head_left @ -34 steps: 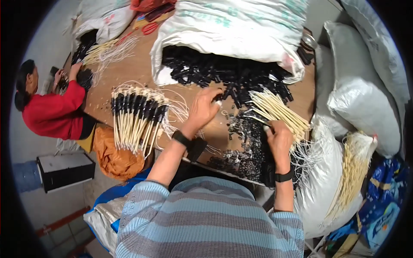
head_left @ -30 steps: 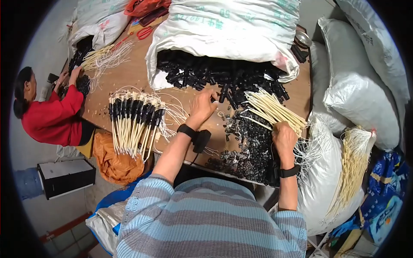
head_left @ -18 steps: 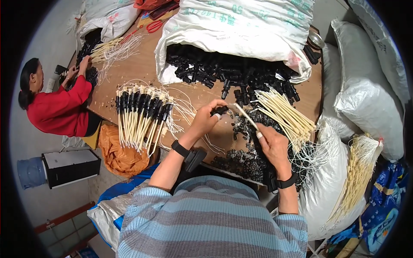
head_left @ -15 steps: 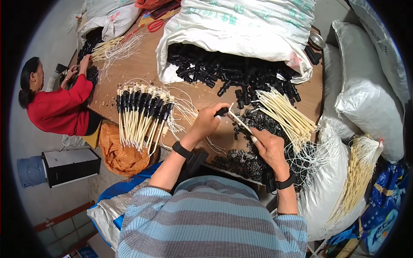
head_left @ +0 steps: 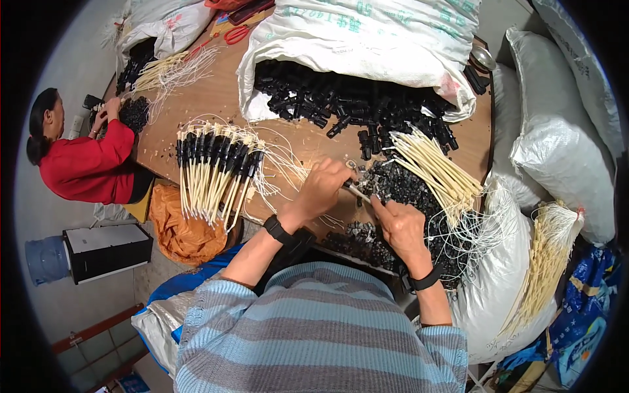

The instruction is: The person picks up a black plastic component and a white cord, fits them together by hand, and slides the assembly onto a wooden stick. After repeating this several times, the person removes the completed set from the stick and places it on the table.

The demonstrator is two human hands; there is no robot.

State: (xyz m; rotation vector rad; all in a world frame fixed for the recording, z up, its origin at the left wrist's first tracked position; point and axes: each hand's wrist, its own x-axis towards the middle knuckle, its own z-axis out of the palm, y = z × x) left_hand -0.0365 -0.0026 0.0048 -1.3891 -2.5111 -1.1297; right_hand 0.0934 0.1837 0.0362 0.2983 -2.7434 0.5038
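My left hand (head_left: 322,190) and my right hand (head_left: 401,226) meet over the wooden table (head_left: 196,108), both pinching one cream tube with a black cap (head_left: 358,192). Just beyond my hands lies a heap of small black parts (head_left: 406,190). A loose bundle of cream tubes (head_left: 432,167) lies on that heap to the right. To my left, a row of finished cream tubes with black caps and white wires (head_left: 213,167) lies on the table.
A white sack spilling black caps (head_left: 354,98) lies at the far side. White sacks (head_left: 557,124) stand to the right, one holding cream tubes (head_left: 544,262). A person in red (head_left: 85,167) works at the left end. Red scissors (head_left: 236,33) lie far back.
My left hand came back from the black caps with one; my right hand brought a cream tube from the bundle. Both hands now meet near the table's front edge.
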